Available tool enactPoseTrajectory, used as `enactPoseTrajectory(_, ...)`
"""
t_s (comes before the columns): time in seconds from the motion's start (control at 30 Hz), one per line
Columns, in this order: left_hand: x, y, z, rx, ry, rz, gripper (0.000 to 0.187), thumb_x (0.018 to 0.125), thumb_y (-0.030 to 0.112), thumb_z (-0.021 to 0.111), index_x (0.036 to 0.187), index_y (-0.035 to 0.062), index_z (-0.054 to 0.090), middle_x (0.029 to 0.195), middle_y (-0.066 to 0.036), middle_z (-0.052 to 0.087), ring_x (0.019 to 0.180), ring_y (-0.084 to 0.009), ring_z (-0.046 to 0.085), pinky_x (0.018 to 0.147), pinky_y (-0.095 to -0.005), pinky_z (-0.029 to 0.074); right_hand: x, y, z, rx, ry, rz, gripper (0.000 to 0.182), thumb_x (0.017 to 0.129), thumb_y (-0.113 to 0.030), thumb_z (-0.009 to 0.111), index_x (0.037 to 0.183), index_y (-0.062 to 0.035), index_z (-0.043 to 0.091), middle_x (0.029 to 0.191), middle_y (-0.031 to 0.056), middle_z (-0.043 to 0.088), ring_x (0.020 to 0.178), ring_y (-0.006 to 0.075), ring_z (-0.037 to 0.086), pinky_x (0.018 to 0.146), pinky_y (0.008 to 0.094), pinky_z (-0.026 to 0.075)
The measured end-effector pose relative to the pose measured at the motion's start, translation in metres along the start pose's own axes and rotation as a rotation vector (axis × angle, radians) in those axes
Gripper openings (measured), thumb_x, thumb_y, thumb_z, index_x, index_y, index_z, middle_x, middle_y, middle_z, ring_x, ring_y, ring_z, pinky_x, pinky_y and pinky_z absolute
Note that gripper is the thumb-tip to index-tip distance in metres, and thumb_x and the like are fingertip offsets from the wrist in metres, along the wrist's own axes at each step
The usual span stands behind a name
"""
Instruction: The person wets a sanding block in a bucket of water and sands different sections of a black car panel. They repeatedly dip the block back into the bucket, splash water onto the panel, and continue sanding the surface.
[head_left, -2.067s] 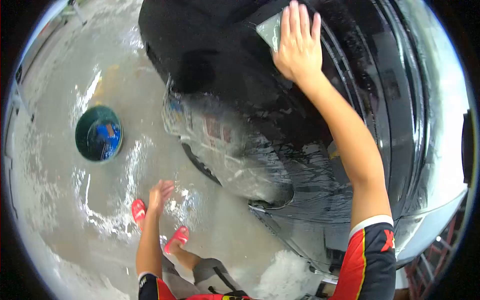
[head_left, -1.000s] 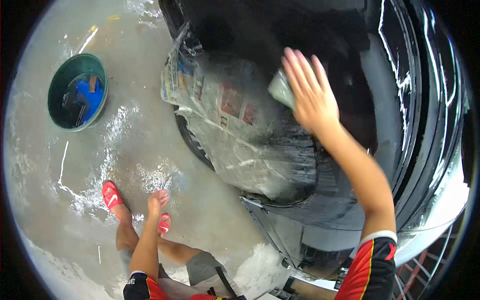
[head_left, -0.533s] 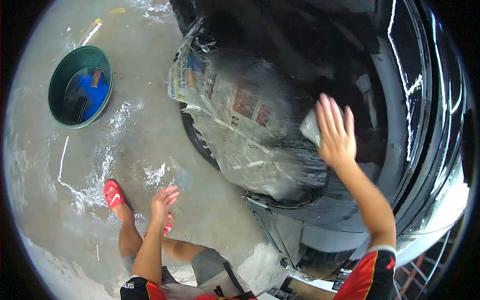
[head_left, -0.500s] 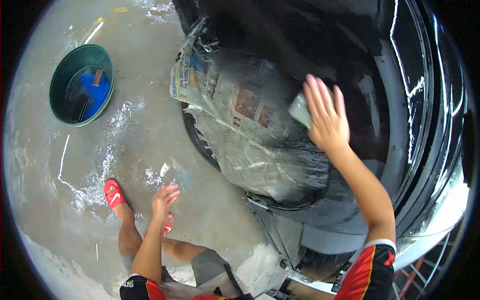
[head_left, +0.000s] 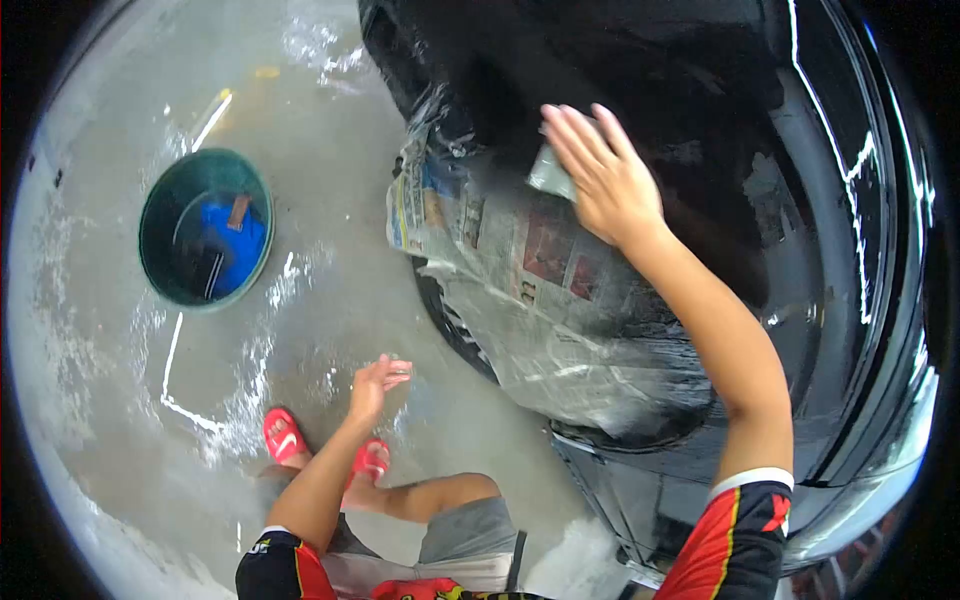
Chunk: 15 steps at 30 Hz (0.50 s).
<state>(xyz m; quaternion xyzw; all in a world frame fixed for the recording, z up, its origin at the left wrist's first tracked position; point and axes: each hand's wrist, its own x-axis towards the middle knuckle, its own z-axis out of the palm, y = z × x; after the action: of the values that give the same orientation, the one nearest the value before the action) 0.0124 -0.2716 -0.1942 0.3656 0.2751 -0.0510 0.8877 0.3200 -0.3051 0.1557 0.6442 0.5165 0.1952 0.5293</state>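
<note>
My right hand [head_left: 604, 183] lies with its fingers stretched flat over a greyish-green sheet that looks like sandpaper [head_left: 551, 174], pressing it against the black car panel [head_left: 690, 150]. Just below that hand, crumpled newspaper and clear plastic [head_left: 560, 330] cover the wheel area, with dusty grey smears along the edge. My left hand [head_left: 377, 385] hangs in the air over the wet floor, its fingers extended and nothing visible in it. The sheet's far side is hidden under my right fingers.
A green bucket [head_left: 150, 240] stands on the wet concrete floor [head_left: 330, 280] at the left, with a blue thing and a brown block inside. My feet, in red slides [head_left: 285, 436], are near the bucket. Part of the tyre [head_left: 455, 325] shows beneath the covering.
My right hand has slid the sheet up and to the left across the panel, closer to the newspaper's upper part. The whole view has shifted; my left hand still hangs free.
</note>
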Motion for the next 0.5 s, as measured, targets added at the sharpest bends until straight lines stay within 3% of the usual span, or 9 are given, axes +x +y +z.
enactPoseTrajectory(0.1,0.035,0.032,-0.009,0.128,-0.111,0.041,0.056,0.105,0.042,0.040,0.110,-0.0070,0.068,0.112,-0.017,0.071,0.095,-0.0259,0.069,0.091,-0.0365,0.052,-0.028,0.015,-0.007,0.055,-0.010,0.046,0.072,0.087,-0.028,0.043,0.155,-0.0070,0.028,0.164,0.0042,0.022,0.150,0.0175,0.019,0.125,0.0444,0.009)
enactPoseTrajectory(0.13,0.052,0.038,-0.025,0.198,-0.141,0.060,0.056,0.105,0.043,0.041,0.109,-0.0056,0.069,0.111,-0.017,0.071,0.095,-0.0254,0.069,0.091,-0.0375,0.052,-0.074,0.028,-0.015,-0.023,-0.073,0.130,0.074,0.085,-0.026,0.045,0.154,-0.0083,0.029,0.164,0.0028,0.022,0.151,0.0167,0.018,0.125,0.0444,0.008)
enactPoseTrajectory(0.2,0.073,0.059,-0.044,0.289,-0.048,0.135,0.056,0.104,0.044,0.041,0.108,-0.0038,0.069,0.111,-0.016,0.071,0.094,-0.0245,0.068,0.089,-0.0371,0.051,-0.187,0.036,-0.028,0.204,-0.169,0.428,0.085,0.073,-0.020,0.057,0.154,-0.0087,0.031,0.164,0.0044,0.023,0.151,0.0195,0.021,0.123,0.0479,0.009)
enactPoseTrajectory(0.3,0.092,0.095,-0.051,0.200,0.027,0.297,0.057,0.103,0.049,0.041,0.104,-0.0018,0.067,0.109,-0.015,0.071,0.092,-0.0253,0.068,0.086,-0.0358,0.051,-0.325,0.009,-0.003,0.105,0.074,0.737,0.087,0.069,-0.015,0.060,0.152,-0.0067,0.033,0.161,0.0114,0.027,0.148,0.0270,0.027,0.122,0.0519,0.010)
enactPoseTrajectory(0.37,0.115,0.085,-0.052,0.156,0.013,0.380,0.059,0.102,0.053,0.041,0.100,-0.0010,0.066,0.105,-0.014,0.071,0.088,-0.0251,0.068,0.082,-0.0358,0.052,-0.286,0.019,-0.030,0.133,-0.050,0.826,0.084,0.070,-0.014,0.059,0.149,-0.0037,0.035,0.158,0.0144,0.032,0.147,0.0292,0.029,0.121,0.0525,0.012)
enactPoseTrajectory(0.4,0.131,0.076,-0.049,0.164,-0.013,0.414,0.061,0.102,0.054,0.042,0.099,-0.0011,0.066,0.103,-0.014,0.071,0.085,-0.0249,0.069,0.079,-0.0363,0.053,-0.252,0.028,-0.033,0.188,0.112,0.783,0.082,0.069,-0.013,0.059,0.147,-0.0026,0.036,0.156,0.0162,0.035,0.146,0.0302,0.031,0.121,0.0521,0.016)
enactPoseTrajectory(0.43,0.147,0.067,-0.044,0.184,-0.078,0.443,0.061,0.102,0.054,0.042,0.099,-0.0011,0.066,0.103,-0.014,0.071,0.085,-0.0249,0.069,0.079,-0.0363,0.053,-0.217,0.040,-0.023,0.097,0.318,0.729,0.073,0.076,-0.016,0.060,0.144,-0.0013,0.039,0.151,0.0165,0.040,0.138,0.0305,0.041,0.118,0.0512,0.022)
enactPoseTrajectory(0.47,0.162,0.055,-0.041,0.212,-0.126,0.381,0.061,0.101,0.055,0.042,0.097,-0.0012,0.066,0.101,-0.015,0.071,0.080,-0.0249,0.069,0.075,-0.0362,0.053,-0.182,0.053,-0.008,0.040,0.476,0.710,0.071,0.077,-0.018,0.058,0.144,-0.0018,0.041,0.151,0.0154,0.041,0.140,0.0288,0.039,0.118,0.0511,0.023)
enactPoseTrajectory(0.5,0.172,0.041,-0.040,0.233,-0.151,0.316,0.062,0.101,0.056,0.042,0.096,-0.0012,0.065,0.099,-0.015,0.071,0.075,-0.0250,0.068,0.071,-0.0362,0.054,-0.155,0.059,-0.010,-0.117,0.431,0.756,0.069,0.080,-0.022,0.058,0.144,-0.0016,0.042,0.152,0.0140,0.041,0.141,0.0269,0.038,0.119,0.0500,0.023)
